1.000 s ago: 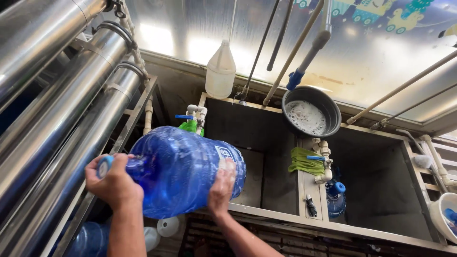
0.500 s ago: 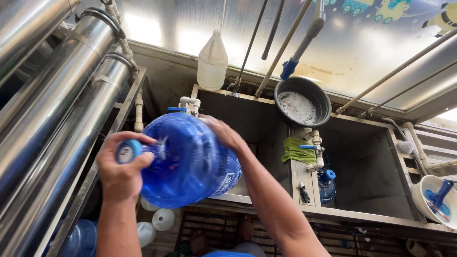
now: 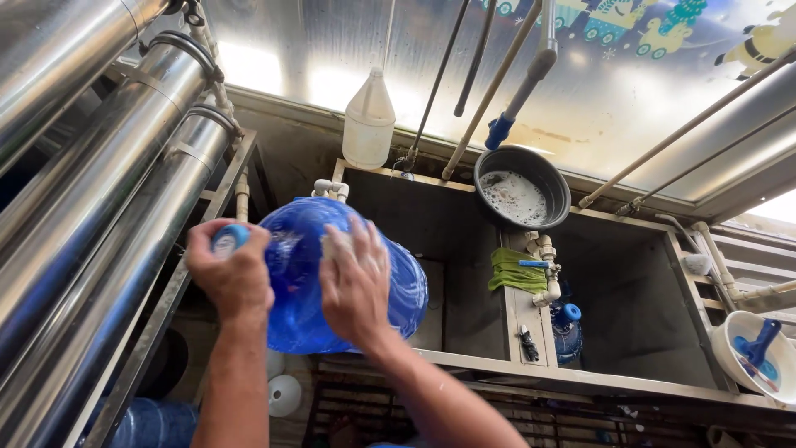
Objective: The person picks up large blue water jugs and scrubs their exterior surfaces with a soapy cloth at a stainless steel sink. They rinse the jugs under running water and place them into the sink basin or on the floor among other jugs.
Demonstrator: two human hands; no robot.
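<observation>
Steel sink (image 3: 464, 207) basin, steel pipes (image 3: 99, 191) left, metal wall (image 3: 630, 75) behind.

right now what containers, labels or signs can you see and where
Big blue water jug: held over the left sink basin, left hand at its neck, right hand flat on its side.
White plastic jug: upright on the back ledge, no label showing.
Small blue-capped bottle: in the right basin.
Cartoon train picture: top of the back wall, colourful.

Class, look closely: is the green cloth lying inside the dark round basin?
No, the green cloth lies on the sink divider ledge, below the basin holding suds.
</observation>
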